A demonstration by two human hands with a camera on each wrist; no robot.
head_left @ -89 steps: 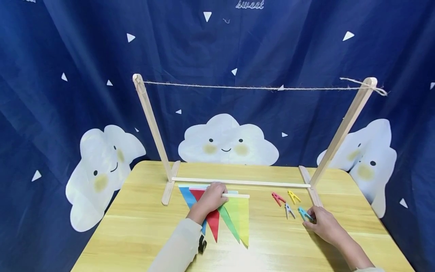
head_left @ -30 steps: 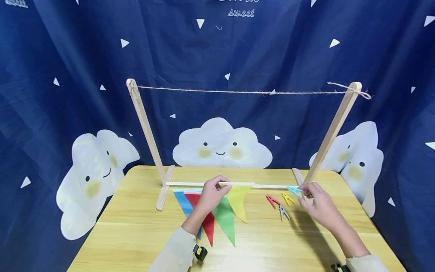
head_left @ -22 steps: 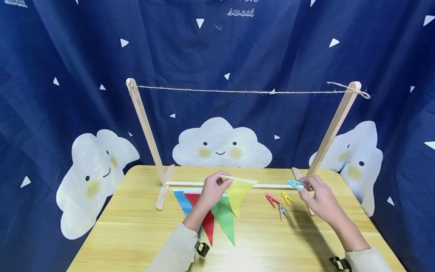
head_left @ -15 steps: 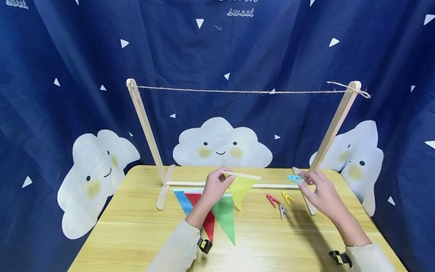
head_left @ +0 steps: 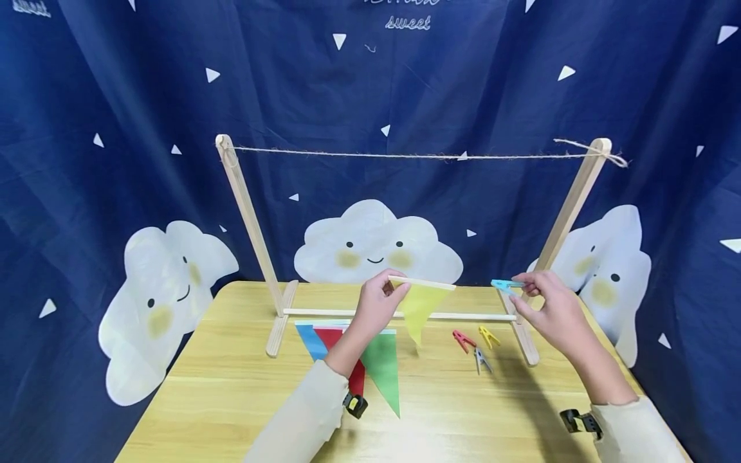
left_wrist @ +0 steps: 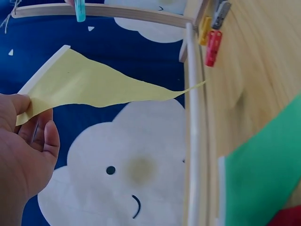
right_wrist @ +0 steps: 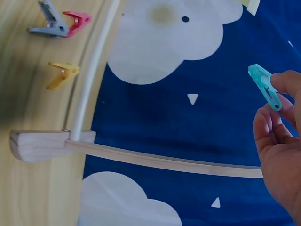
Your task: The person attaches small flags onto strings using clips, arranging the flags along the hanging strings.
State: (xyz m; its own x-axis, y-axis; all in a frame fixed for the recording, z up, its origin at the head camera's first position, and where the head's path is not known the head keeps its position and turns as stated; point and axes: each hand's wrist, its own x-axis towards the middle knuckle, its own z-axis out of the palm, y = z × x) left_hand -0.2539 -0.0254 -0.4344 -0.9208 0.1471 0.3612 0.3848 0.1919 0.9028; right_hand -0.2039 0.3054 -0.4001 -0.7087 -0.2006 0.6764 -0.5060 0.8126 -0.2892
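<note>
My left hand (head_left: 377, 307) pinches a yellow triangular pennant (head_left: 424, 305) by the left end of its white top strip, and the pennant hangs point down above the table. In the left wrist view the yellow cloth (left_wrist: 94, 82) stretches away from the thumb and fingers. My right hand (head_left: 552, 308) holds a light blue clothespin (head_left: 502, 284) between thumb and fingers, raised near the right post. The right wrist view shows that clothespin (right_wrist: 264, 87) at the fingertips. Both hands are below the twine (head_left: 370, 154) tied between the two posts.
Blue (head_left: 311, 337), red (head_left: 356, 379) and green (head_left: 383, 363) pennants lie overlapping on the wooden table (head_left: 220, 386), partly under the left forearm. Red (head_left: 463, 341), yellow (head_left: 489, 336) and grey (head_left: 482, 360) clothespins lie right of centre. The wooden frame's posts (head_left: 249, 218) and low crossbar (head_left: 463, 316) stand behind.
The left hand has picked the yellow pennant off the others and raised it up and to the right. The right hand has lifted the light blue clothespin from the table.
</note>
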